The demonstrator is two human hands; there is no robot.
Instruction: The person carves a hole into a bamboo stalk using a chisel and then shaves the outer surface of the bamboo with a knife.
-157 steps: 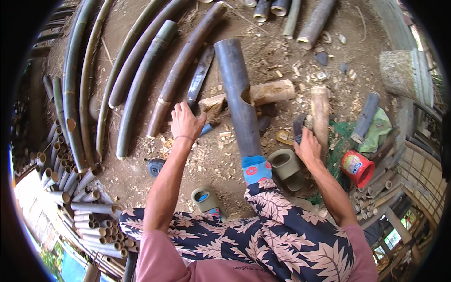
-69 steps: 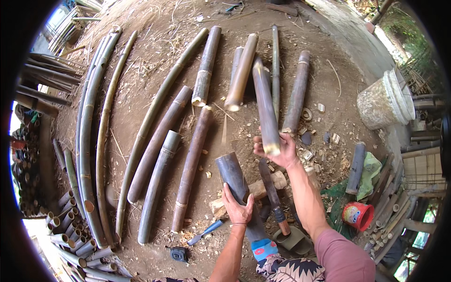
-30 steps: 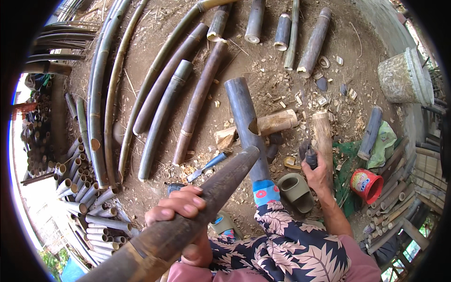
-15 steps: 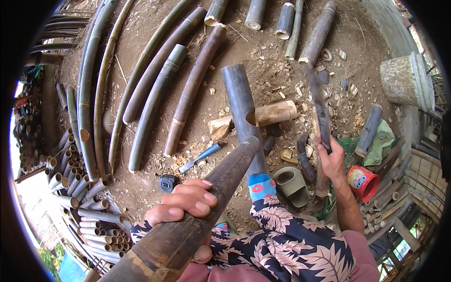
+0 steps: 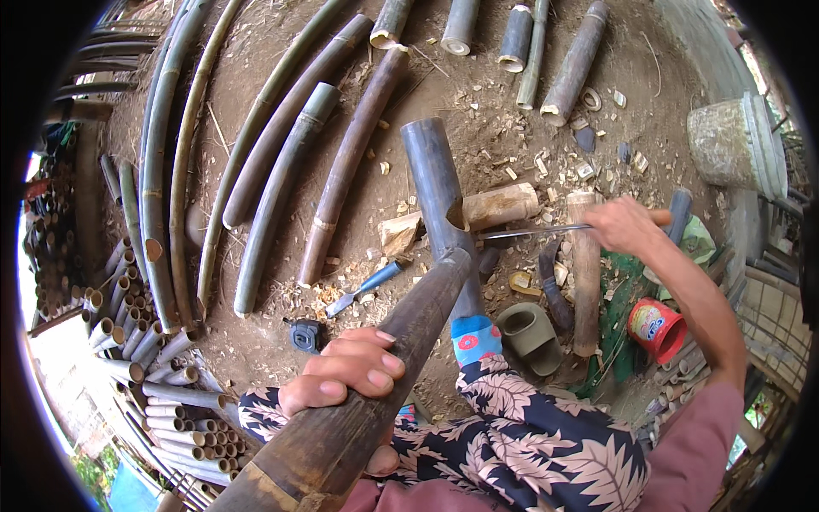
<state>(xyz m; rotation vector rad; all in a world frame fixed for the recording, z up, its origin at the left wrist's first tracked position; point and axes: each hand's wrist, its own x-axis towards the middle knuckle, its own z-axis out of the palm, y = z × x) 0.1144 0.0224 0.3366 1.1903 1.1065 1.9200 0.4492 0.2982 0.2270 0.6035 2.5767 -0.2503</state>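
While the left hand (image 5: 351, 372) grips a pole (image 5: 345, 427) slanting from 7 o'clock to the centre, the right hand (image 5: 627, 225) at 3 o'clock clasps a knife (image 5: 533, 231), blade pointing to 9 o'clock. The step looks like blade work on the pole's tip; the next move seems to call for a steady pole and a blade clear of the socked foot (image 5: 476, 338) at 5 o'clock. Dark brown and scuffed, the pole shows 1 tan joint; its tip overlaps a tube (image 5: 428, 162), contact unclear.

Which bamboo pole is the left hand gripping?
The dark brown pole slanting from the bottom edge, the only one with the left hand wrapped around it.
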